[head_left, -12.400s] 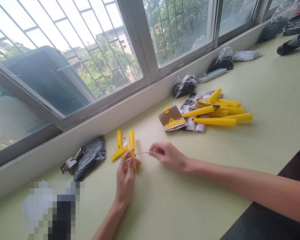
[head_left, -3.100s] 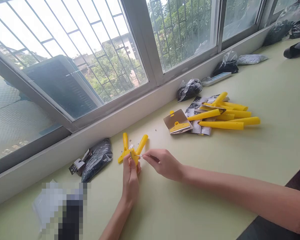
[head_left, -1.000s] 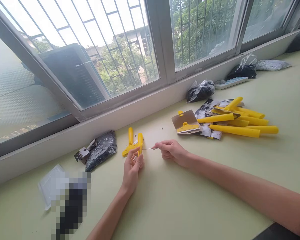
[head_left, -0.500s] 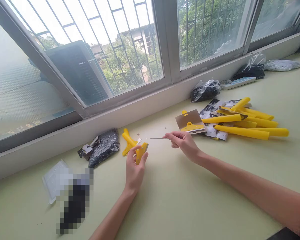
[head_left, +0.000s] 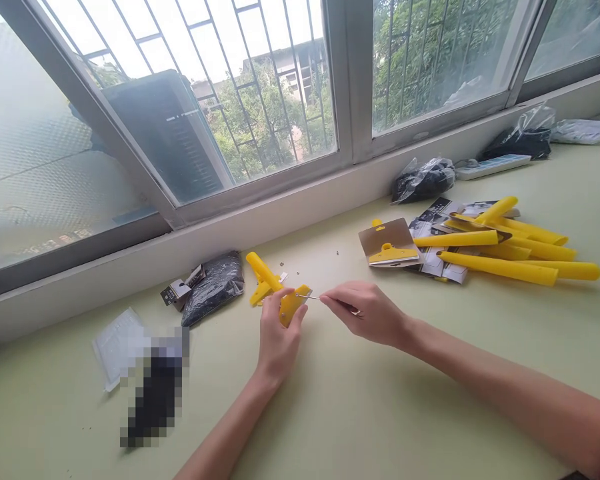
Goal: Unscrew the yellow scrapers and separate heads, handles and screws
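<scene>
My left hand point(head_left: 279, 337) grips a small yellow scraper head point(head_left: 293, 303) above the pale green table point(head_left: 360, 413). In my right hand point(head_left: 371, 313), fingers pinched, is a thin metal screwdriver point(head_left: 314, 297) whose tip touches the top of the yellow head. Just behind the held piece lies another yellow scraper point(head_left: 263, 277) on the table, with a few tiny screws point(head_left: 283, 275) near it.
A black bag point(head_left: 214, 288) and a small label lie left of the scraper. A pile of yellow handles point(head_left: 510, 250) on printed cards, with a carded scraper point(head_left: 389, 243), sits at the right. More bags point(head_left: 423, 180) and a power strip point(head_left: 493, 166) line the window ledge.
My right hand drew the screwdriver away to the right, then brought its tip back onto the yellow head. My left hand tilted the piece. The camera view shifted left.
</scene>
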